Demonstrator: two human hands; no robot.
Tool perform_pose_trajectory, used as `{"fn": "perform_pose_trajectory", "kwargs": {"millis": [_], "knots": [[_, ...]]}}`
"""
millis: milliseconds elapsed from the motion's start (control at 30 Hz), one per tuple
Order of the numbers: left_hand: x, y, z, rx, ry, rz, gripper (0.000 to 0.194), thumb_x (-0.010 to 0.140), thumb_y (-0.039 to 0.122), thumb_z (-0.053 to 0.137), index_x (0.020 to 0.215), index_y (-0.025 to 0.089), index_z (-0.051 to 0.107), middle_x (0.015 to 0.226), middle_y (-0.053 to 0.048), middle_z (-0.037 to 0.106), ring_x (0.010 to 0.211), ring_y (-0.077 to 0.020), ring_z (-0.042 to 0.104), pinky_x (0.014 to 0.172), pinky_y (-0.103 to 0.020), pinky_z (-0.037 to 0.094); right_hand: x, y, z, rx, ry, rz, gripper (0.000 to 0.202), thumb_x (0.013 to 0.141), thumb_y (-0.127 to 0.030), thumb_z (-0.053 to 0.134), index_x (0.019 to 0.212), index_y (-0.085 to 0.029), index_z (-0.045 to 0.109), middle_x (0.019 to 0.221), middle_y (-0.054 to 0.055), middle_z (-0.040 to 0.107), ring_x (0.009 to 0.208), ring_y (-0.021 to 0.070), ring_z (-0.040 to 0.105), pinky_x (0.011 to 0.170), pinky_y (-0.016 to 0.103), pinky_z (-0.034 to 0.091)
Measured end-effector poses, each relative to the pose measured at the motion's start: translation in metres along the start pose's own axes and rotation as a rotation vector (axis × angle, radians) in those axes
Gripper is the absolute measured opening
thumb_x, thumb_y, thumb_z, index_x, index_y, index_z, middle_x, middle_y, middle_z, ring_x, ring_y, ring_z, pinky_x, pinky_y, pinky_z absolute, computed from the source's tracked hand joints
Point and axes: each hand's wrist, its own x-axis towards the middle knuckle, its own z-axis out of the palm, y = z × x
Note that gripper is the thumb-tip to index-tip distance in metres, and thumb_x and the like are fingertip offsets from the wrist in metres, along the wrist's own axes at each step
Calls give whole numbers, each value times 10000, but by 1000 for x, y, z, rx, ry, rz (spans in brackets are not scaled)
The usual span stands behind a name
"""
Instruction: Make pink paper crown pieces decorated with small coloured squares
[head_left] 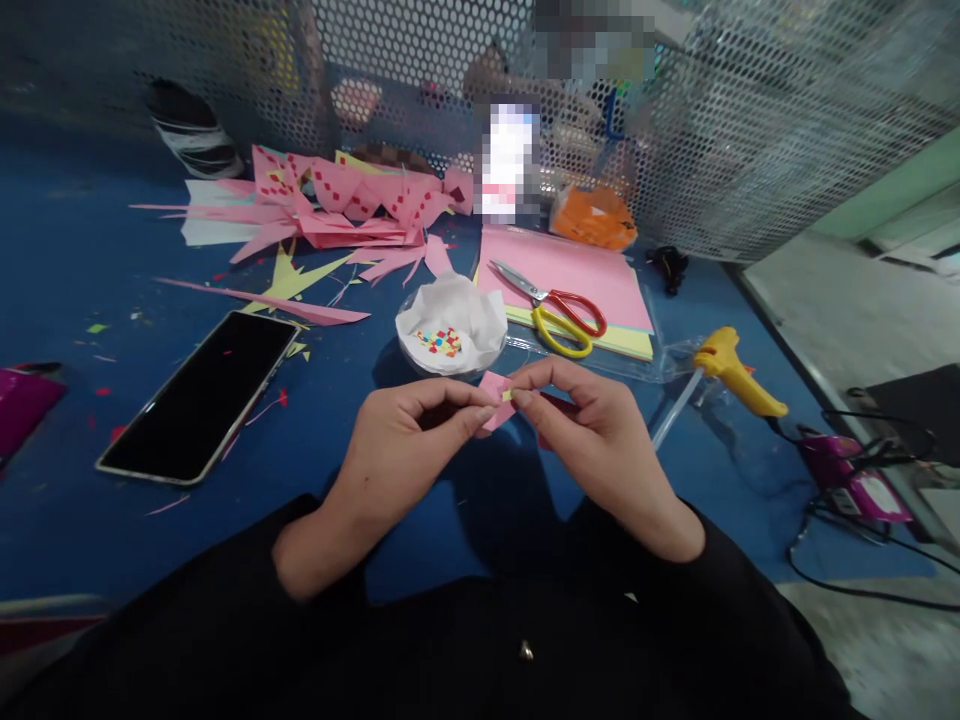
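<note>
A small piece of pink paper (pixel 493 384) is held up in front of me between both hands. My left hand (pixel 401 440) is closed, pinching its left edge between thumb and fingertips. My right hand (pixel 600 435), also closed, pinches a tiny yellow paper piece (pixel 507 396) against the pink paper. More pink shows below the right fingers, partly hidden by them. Just beyond my hands stands a bowl lined with white tissue (pixel 484 305), with tiny coloured paper bits (pixel 439 343) in it.
Scissors (pixel 555 305) lie on stacked pink and yellow sheets (pixel 611 280). A yellow glue gun (pixel 739 370) with a trailing cord is at right. A phone (pixel 199 395) and paper scraps (pixel 300 295) lie left. Decorated pink paper strips (pixel 352 200) lie before the perforated metal screen (pixel 697 150).
</note>
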Motion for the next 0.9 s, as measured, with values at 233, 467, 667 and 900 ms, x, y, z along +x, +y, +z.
{"fn": "perform_pose_trajectory", "kwargs": {"millis": [233, 467, 667, 900], "knots": [[0, -1, -1, 43, 17, 2, 95, 762, 305, 814, 812, 225, 816, 766, -9, 798, 742, -174, 732, 723, -248, 580, -3, 4, 5, -104, 67, -215, 91, 908, -176, 623, 867, -226, 687, 1087, 65, 720, 1085, 224, 661, 990, 460, 464], [0, 1, -1, 76, 29, 6, 87, 763, 305, 803, 769, 219, 795, 733, -9, 787, 712, -176, 728, 680, -246, 579, -5, 7, 4, -346, 91, -350, 100, 930, -168, 603, 894, -246, 654, 1099, 22, 719, 1147, 224, 645, 1162, 525, 283], [0, 0, -1, 105, -7, 24, 70, 779, 285, 786, 779, 215, 780, 774, 3, 792, 733, -155, 724, 702, -225, 567, -6, 6, 7, -520, 79, -431, 103, 962, -171, 559, 910, -229, 627, 1083, 38, 710, 1225, 240, 604, 1188, 507, 259], [-1, 0, 0, 162, 11, 54, 79, 787, 276, 770, 758, 202, 766, 736, 20, 774, 691, -124, 693, 660, -191, 529, -6, 6, 6, -521, 81, -436, 114, 968, -166, 555, 927, -233, 637, 1055, 37, 713, 1224, 231, 603, 1189, 501, 258]]}}
